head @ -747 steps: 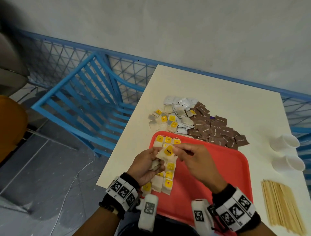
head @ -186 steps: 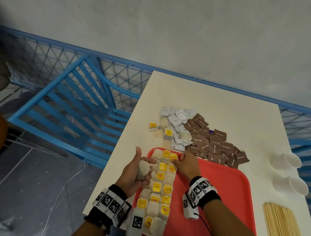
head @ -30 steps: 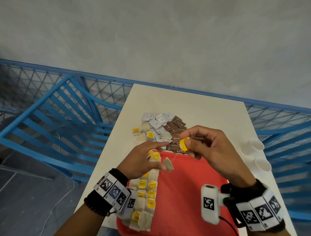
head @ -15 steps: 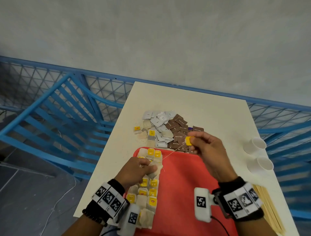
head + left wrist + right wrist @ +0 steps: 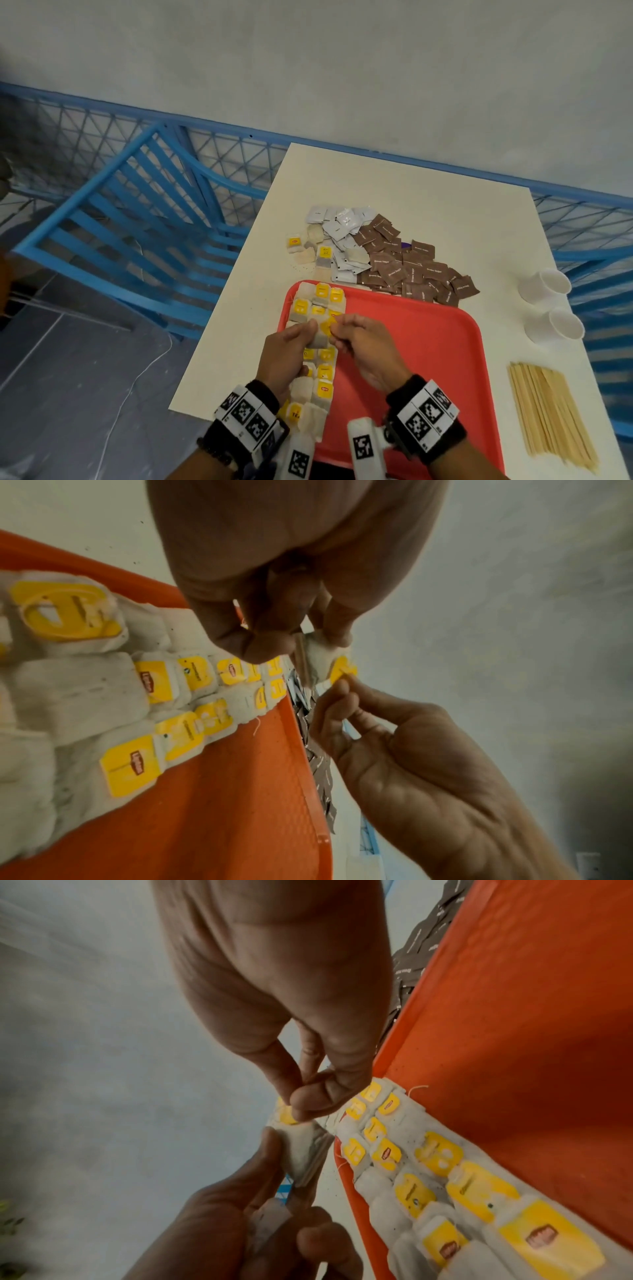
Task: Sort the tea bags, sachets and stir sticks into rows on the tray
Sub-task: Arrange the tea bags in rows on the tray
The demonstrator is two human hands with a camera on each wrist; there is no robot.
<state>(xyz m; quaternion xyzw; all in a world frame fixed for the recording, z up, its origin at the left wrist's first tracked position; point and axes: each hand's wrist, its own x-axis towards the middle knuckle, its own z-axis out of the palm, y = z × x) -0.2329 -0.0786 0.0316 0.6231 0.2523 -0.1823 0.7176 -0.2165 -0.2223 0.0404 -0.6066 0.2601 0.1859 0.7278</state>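
Right hand (image 5: 368, 346) brought yellow tag (image 5: 326, 327) back to tea bag (image 5: 318, 339).

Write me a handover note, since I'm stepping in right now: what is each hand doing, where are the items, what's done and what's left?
Left hand pinches a tea bag above the tray; right hand pinches its yellow tag.
Done: tea bag rows along the tray's left edge.
Left: a few loose tea bags, the white sachets and brown sachets piled on the table beyond the tray, and the stir sticks to its right. Two cups stand nearby.
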